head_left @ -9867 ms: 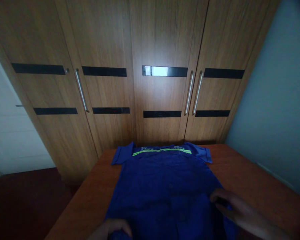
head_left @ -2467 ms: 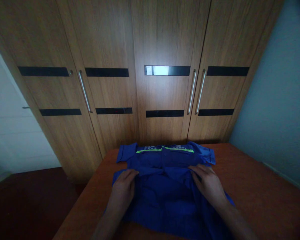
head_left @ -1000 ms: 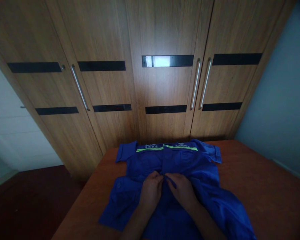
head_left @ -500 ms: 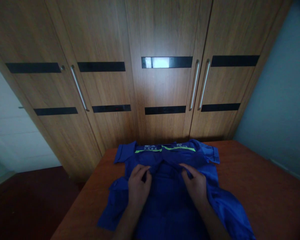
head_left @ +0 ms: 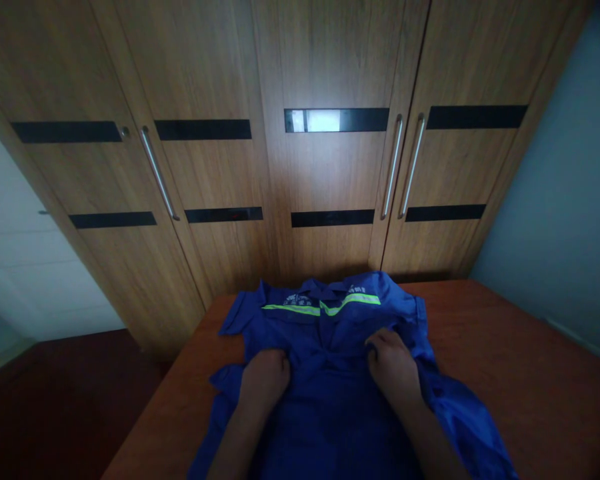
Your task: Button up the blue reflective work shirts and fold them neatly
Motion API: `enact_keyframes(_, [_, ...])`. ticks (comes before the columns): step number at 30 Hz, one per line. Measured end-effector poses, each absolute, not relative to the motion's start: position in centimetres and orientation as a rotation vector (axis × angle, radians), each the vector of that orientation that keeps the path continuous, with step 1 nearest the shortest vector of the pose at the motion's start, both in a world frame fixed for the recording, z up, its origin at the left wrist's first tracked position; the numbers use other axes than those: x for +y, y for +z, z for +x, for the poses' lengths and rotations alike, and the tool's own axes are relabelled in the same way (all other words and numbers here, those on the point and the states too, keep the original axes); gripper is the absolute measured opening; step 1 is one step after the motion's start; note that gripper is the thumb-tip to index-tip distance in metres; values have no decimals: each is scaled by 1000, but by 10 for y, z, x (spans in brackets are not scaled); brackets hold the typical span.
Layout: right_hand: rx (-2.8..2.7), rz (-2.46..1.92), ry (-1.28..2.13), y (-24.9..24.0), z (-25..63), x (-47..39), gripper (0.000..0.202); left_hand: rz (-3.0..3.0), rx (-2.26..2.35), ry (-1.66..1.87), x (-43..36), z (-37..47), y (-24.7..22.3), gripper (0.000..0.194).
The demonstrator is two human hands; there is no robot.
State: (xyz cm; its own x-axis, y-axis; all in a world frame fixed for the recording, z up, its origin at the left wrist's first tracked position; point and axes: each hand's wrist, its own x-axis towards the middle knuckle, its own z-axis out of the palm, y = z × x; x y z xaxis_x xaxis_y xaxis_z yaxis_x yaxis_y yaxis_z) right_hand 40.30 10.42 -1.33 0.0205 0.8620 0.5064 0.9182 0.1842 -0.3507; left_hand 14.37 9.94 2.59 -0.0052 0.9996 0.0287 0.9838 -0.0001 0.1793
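A blue work shirt (head_left: 340, 413) with a neon yellow-green stripe (head_left: 321, 307) across its far end lies on a brown wooden table (head_left: 520, 373). My left hand (head_left: 264, 377) is clenched on the cloth at the shirt's left side. My right hand (head_left: 393, 367) grips a bunch of the cloth on the right. The fabric between the two hands is gathered and its far end is lifted and wrinkled. One loose part of the shirt (head_left: 465, 427) trails toward the near right.
A tall wooden wardrobe (head_left: 300, 153) with black strips and long metal handles (head_left: 393, 167) stands right behind the table's far edge. A pale blue wall (head_left: 570, 200) runs along the right. Dark red floor (head_left: 55, 400) lies left of the table.
Both hands have moved apart and closed into fists on the cloth. The shirt's far end with the stripe has been pulled toward me and bunched up.
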Motion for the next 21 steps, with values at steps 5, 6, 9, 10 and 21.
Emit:
enact_keyframes(5, [-1801, -1562, -355, 1, 385, 91, 33, 2314, 2172, 529, 85, 162, 39, 22])
enact_keyframes(6, [-1768, -1521, -394, 4, 380, 88, 33, 2354, 2110, 623, 80, 168, 42, 24])
enact_keyframes(9, [-1725, -1381, -426, 10, 369, 80, 32, 2469, 1840, 769, 69, 188, 43, 29])
enact_keyframes(10, [-1741, -1333, -410, 10, 366, 78, 33, 2485, 1786, 769, 68, 194, 41, 31])
enact_keyframes(21, [-2039, -1336, -75, -5, 344, 84, 28, 2277, 1871, 554, 78, 201, 17, 23])
